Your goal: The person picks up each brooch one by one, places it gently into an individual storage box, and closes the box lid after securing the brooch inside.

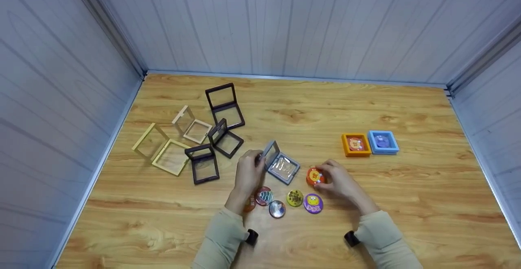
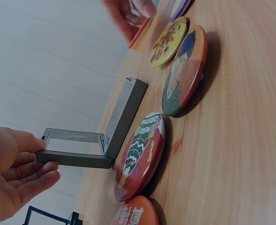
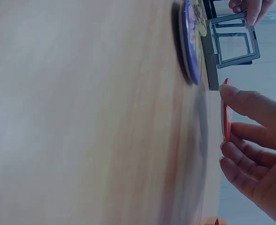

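My left hand [image 1: 249,171] pinches the raised lid of a grey display case [image 2: 126,117] between thumb and fingers. The case stands hinged wide with clear film in its base. To the right of it, my right hand [image 1: 342,181] grips a round red badge [image 1: 315,176] by its edge, held above the table in the right wrist view. Nearer to me lie a red Christmas-tree badge [image 2: 140,157], a badge with a picture on it [image 1: 277,209], a yellow badge [image 1: 295,198] and a purple badge [image 1: 313,203]. An orange badge [image 2: 139,213] is partly hidden by my left arm.
Several hinged cases stand unfolded at the left, among them a yellow case [image 1: 165,169], a pale case [image 1: 187,132] and a dark case [image 1: 206,178]. An orange case [image 1: 357,154] and a light blue case [image 1: 384,151], each with a badge inside, stand at the right. Panel walls [image 1: 264,25] enclose the table.
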Action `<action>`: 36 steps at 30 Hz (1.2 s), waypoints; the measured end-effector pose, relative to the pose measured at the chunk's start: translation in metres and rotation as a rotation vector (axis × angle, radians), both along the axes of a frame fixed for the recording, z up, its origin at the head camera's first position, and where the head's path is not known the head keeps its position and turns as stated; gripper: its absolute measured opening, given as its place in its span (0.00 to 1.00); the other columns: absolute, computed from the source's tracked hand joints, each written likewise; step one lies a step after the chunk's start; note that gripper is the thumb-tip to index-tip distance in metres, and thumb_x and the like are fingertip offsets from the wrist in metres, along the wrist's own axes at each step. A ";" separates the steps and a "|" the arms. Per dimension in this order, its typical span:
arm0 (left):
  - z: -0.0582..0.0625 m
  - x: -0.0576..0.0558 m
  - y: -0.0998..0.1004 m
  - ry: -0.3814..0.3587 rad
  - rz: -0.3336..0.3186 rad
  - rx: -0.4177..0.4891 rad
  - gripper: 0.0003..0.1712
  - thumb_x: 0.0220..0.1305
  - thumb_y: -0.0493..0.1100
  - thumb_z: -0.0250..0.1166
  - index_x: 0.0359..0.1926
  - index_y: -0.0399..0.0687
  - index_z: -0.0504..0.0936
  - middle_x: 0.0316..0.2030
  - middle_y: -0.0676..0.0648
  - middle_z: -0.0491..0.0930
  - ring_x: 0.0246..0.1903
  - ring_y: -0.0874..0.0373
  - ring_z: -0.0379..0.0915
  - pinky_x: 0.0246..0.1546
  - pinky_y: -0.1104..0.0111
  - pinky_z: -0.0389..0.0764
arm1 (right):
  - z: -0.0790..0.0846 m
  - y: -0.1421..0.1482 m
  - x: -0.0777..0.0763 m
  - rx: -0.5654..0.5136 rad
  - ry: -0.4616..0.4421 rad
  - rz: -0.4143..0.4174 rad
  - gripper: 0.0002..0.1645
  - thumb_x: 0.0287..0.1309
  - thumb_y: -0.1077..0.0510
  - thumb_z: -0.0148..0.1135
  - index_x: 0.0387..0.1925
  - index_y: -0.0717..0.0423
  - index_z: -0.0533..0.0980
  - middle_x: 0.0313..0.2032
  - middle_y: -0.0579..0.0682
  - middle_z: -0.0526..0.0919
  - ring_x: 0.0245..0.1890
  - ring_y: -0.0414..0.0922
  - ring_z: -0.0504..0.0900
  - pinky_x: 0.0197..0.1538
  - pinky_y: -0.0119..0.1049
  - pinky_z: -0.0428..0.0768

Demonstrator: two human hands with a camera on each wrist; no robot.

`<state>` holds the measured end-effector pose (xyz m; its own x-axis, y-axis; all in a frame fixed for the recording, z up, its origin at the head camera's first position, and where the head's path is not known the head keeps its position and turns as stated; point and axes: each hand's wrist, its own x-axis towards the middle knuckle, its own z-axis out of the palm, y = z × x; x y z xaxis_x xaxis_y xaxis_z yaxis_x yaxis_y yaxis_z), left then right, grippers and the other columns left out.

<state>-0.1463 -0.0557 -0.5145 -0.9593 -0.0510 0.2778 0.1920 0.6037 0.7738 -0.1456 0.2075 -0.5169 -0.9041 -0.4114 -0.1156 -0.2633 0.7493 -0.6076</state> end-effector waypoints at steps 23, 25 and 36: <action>0.001 -0.001 0.004 0.040 0.010 0.001 0.07 0.51 0.32 0.62 0.33 0.33 0.80 0.26 0.45 0.76 0.25 0.58 0.72 0.25 0.71 0.75 | 0.004 -0.050 -0.028 -0.016 0.017 0.055 0.33 0.41 0.54 0.69 0.51 0.62 0.71 0.40 0.50 0.71 0.39 0.44 0.71 0.43 0.36 0.73; 0.001 -0.001 0.003 0.039 0.011 -0.003 0.07 0.51 0.32 0.62 0.33 0.33 0.80 0.26 0.45 0.76 0.25 0.58 0.72 0.25 0.71 0.75 | 0.004 -0.054 -0.029 -0.012 -0.001 0.050 0.33 0.42 0.54 0.69 0.52 0.61 0.71 0.40 0.49 0.70 0.39 0.43 0.71 0.43 0.35 0.73; 0.003 -0.001 0.003 0.007 0.005 0.002 0.07 0.53 0.33 0.62 0.34 0.33 0.80 0.27 0.45 0.76 0.26 0.59 0.72 0.26 0.72 0.75 | 0.000 -0.072 -0.033 -0.005 0.030 0.087 0.31 0.43 0.57 0.68 0.50 0.64 0.71 0.38 0.50 0.69 0.36 0.42 0.71 0.40 0.32 0.73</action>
